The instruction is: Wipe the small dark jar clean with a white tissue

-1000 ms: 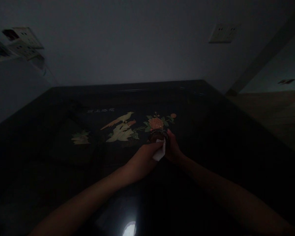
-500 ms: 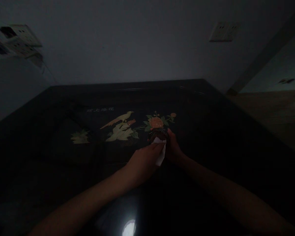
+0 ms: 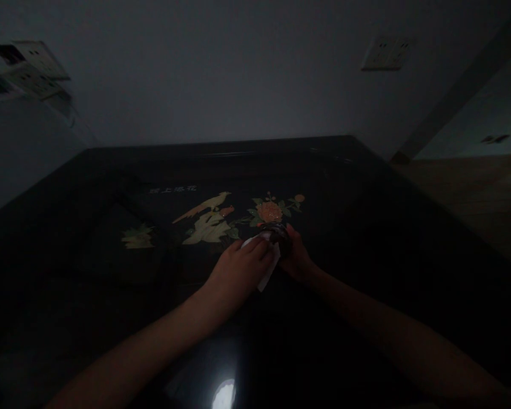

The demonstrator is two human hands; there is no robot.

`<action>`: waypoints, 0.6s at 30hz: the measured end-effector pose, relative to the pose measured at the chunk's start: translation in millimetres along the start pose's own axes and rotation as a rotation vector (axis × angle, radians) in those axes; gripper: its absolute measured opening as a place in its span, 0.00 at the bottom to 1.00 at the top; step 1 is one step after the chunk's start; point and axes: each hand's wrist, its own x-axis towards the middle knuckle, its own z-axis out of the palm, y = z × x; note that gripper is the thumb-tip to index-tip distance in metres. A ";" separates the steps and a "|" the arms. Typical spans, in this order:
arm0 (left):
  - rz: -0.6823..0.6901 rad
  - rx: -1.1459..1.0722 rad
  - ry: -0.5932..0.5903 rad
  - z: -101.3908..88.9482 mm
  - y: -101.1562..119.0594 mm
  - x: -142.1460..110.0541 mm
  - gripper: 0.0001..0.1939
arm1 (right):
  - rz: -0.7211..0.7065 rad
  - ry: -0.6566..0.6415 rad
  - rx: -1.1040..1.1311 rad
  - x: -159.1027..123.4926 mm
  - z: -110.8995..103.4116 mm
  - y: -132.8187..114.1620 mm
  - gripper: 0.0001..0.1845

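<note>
My left hand (image 3: 242, 270) is closed on a white tissue (image 3: 269, 274), with its fingers pressing the tissue against a dark, shiny, round object (image 3: 282, 237). From the right side, my right hand (image 3: 297, 258) grips that object just over the dark glossy table (image 3: 344, 318). Its rim catches some light, but the scene is too dark to tell what kind of thing it is. Most of my right fingers are hidden behind it.
Inlaid in the tabletop are an orange flower (image 3: 269, 212), a yellowish bird (image 3: 208, 205) and some characters. Behind the table rises a grey wall with a socket panel (image 3: 387, 54) on the right and a further socket (image 3: 40, 59) at the left. A bright reflection lies near the front.
My left hand and the tissue have slid a little to the left across the dark round object. The object is tilted slightly differently in my right hand.
</note>
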 end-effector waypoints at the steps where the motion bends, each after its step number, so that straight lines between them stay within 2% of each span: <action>1: -0.004 -0.038 -0.022 -0.4 0.1 0.0 0.22 | 0.006 0.011 0.008 -0.1 -0.7 -1.0 0.25; 5: -0.028 -0.287 -0.078 -1.1 1.3 -0.8 0.26 | 0.038 0.062 0.021 -1.1 -1.9 -3.1 0.22; 9: -0.066 -0.582 -0.040 4.7 2.5 0.0 0.30 | 0.006 0.056 -0.013 -1.2 1.0 -2.3 0.25; 14: -0.138 -1.053 0.121 16.7 6.2 6.1 0.20 | -0.054 0.108 -0.023 -1.3 4.0 -1.9 0.27; 18: -0.167 -1.428 0.130 16.6 9.8 8.6 0.16 | -0.051 0.104 -0.067 -4.8 5.7 -5.1 0.27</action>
